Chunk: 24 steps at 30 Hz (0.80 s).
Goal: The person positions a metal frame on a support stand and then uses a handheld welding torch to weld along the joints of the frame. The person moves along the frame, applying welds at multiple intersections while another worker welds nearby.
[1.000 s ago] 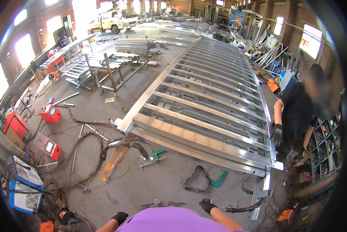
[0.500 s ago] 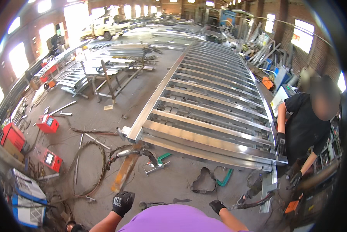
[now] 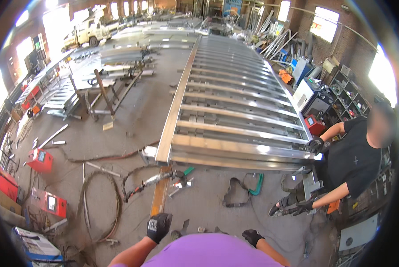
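Note:
My left hand [image 3: 159,227], in a dark glove, is curled closed over the floor at lower centre. It is at the near end of a rusty, yellowish flat bar [image 3: 160,196]; its palm side is hidden, so I cannot tell whether it touches the bar. My right hand [image 3: 253,237], also gloved, hangs to the right of my purple shirt with fingers curled and nothing showing in them. Beyond both hands stands a large slatted metal frame [image 3: 239,142]. A welding torch with its cable [image 3: 154,179] lies across the bar.
A co-worker [image 3: 350,155] bends at the frame's right corner, one gloved hand on it, the other low by a dark tool. Green clamps [image 3: 257,184], a dark strap loop [image 3: 235,193], coiled cable [image 3: 100,204] and red machines [image 3: 50,202] are on the floor.
My view has swung right, so the frame appears farther left. The co-worker's lower hand has reached down and inward to the dark tool. My left hand sits farther right in view.

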### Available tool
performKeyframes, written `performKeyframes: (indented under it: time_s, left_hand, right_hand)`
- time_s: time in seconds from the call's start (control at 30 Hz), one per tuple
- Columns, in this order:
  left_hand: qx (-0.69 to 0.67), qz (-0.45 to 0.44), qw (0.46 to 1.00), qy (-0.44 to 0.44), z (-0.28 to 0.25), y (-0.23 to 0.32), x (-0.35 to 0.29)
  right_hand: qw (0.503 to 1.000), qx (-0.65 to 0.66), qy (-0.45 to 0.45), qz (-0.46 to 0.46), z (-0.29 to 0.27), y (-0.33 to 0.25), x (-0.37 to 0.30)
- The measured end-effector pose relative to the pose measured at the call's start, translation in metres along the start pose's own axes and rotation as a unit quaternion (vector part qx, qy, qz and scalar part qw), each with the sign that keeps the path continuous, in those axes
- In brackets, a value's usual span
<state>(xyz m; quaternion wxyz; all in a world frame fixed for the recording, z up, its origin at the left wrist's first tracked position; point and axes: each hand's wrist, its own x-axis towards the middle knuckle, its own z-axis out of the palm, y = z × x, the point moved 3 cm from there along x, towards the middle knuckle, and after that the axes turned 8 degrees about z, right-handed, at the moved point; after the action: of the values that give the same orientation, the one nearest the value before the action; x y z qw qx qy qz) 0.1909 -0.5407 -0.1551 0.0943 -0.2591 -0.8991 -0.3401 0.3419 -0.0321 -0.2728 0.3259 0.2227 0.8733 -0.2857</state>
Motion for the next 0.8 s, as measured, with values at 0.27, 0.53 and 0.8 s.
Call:
performKeyframes:
  time_s: [0.27,0.53,0.8]
  left_hand:
    - [0.013,-0.025,1.0,0.005,-0.027,0.017,0.007]
    - [0.109,-0.051,0.992,-0.041,-0.057,-0.04,0.079]
    - [0.197,0.119,0.953,-0.198,0.006,-0.091,0.142]
  right_hand:
    - [0.985,0.166,-0.047,0.031,0.064,0.05,0.009]
    - [0.945,0.287,-0.056,0.148,0.105,0.051,0.016]
    - [0.992,0.088,0.088,0.029,0.141,0.014,-0.025]
